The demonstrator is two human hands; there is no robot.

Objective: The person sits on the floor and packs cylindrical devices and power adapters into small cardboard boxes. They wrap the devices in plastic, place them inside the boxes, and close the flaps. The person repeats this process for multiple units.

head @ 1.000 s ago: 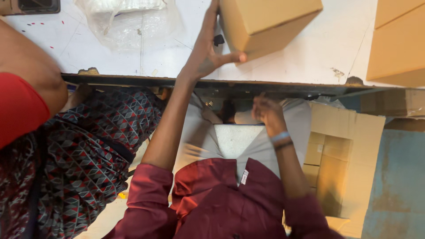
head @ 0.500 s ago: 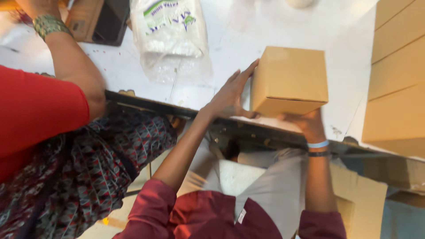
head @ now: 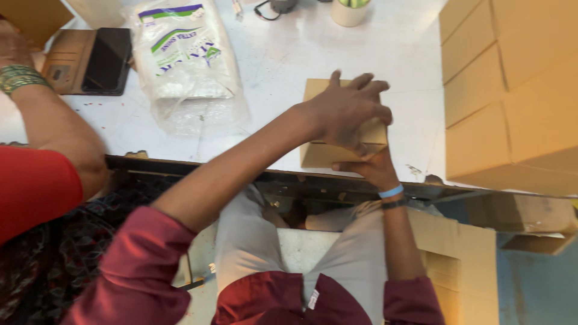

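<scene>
Your left hand (head: 346, 114) lay spread, palm down, over the top of the small cardboard box (head: 319, 153), fingers splayed toward its far edge and pressing on the lid. Your right hand (head: 367, 168) came up from below the table edge and gripped the box's near right corner, thumb and fingers curled against the front face. A blue band and a dark band (head: 391, 197) circled that wrist. The box sat on the white table (head: 289, 60), close to its near edge, roughly in the middle of the view, its flaps down under your palm.

To the left of the box, well apart from it, a clear plastic bag of white items (head: 186, 60) with green and purple print lay on the table. Further left, a dark phone in an open brown wallet case (head: 90, 60) rested flat. At the far edge stood a pale cup (head: 350, 11) beside a dark cable.

On your right, a stack of larger cardboard boxes (head: 512, 90) filled the table's corner. Another flattened carton (head: 457, 265) stood below the table beside your right leg.

At your left sat another person in a red sleeve (head: 36, 186) and patterned fabric, with a green bangle (head: 18, 77) on the raised arm.
</scene>
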